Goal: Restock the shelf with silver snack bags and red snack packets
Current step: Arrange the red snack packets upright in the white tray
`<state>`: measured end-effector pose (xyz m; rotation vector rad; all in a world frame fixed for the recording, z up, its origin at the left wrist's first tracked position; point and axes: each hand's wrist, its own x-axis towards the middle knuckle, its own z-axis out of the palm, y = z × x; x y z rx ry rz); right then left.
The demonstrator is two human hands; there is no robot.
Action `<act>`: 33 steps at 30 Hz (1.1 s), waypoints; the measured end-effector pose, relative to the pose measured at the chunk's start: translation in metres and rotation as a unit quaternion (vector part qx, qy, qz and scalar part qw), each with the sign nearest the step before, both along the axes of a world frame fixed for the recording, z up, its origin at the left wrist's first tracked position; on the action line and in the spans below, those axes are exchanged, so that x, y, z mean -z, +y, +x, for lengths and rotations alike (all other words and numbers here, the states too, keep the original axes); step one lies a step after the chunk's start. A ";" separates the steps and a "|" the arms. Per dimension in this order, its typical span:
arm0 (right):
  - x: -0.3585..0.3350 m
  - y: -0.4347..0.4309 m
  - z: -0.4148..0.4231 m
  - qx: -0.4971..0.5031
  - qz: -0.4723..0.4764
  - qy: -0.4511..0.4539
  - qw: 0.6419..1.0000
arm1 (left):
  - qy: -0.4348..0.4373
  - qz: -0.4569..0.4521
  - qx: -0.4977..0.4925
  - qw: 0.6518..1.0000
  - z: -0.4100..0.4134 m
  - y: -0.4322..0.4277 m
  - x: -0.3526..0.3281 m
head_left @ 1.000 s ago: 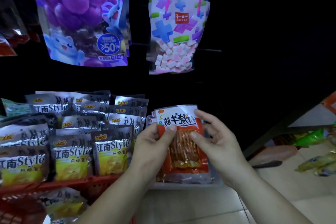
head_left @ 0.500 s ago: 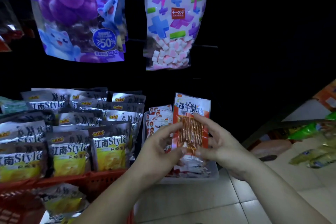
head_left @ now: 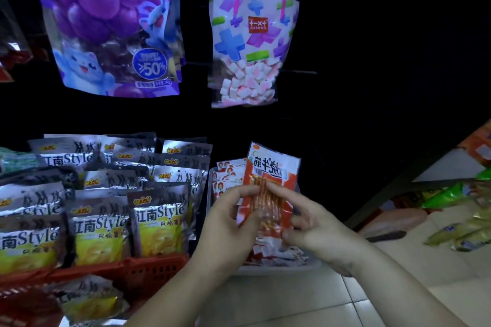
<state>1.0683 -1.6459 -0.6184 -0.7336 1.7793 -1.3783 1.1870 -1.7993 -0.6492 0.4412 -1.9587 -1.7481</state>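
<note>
I am holding one red snack packet (head_left: 271, 183) upright between both hands, just above the white tray (head_left: 279, 268) at the shelf's front edge. My left hand (head_left: 228, 223) is gripping the packet's left edge, its fingers curling onto the packet. My right hand (head_left: 316, 225) is pinching the packet too, thumb pressing on the clear window where the orange sticks are showing and fingers curling round the lower right side. The packet is leaning slightly to the right, its white printed top pointing up.

Below and behind it, more red packets (head_left: 228, 172) are standing in the tray, and others are lying flat in the tray under my hands. Just left of the tray, the silver snack bags (head_left: 156, 223) are standing in rows in a red basket (head_left: 148, 271), yellow panels facing me. One loose silver bag (head_left: 90, 297) is lying lower down, in front of the basket.

To the far right, green packets (head_left: 451, 194) are lying on a lower shelf. Farther up, a purple grape bag (head_left: 106, 24) and a marshmallow bag (head_left: 252, 42) are hanging side by side against the dark back.
</note>
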 end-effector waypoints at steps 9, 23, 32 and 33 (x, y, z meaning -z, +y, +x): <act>-0.002 -0.011 -0.008 0.250 -0.075 -0.069 0.963 | 0.072 -0.410 0.083 0.905 0.003 0.025 0.025; 0.003 -0.002 -0.060 0.130 0.109 0.170 0.971 | -0.062 -0.043 0.016 0.997 -0.035 0.002 0.047; 0.065 -0.040 -0.148 0.071 0.221 0.397 0.888 | -0.147 -0.031 0.053 0.987 -0.116 -0.034 0.091; 0.075 -0.039 -0.151 0.059 0.249 0.419 0.871 | -0.159 -0.005 0.057 0.986 -0.118 -0.036 0.096</act>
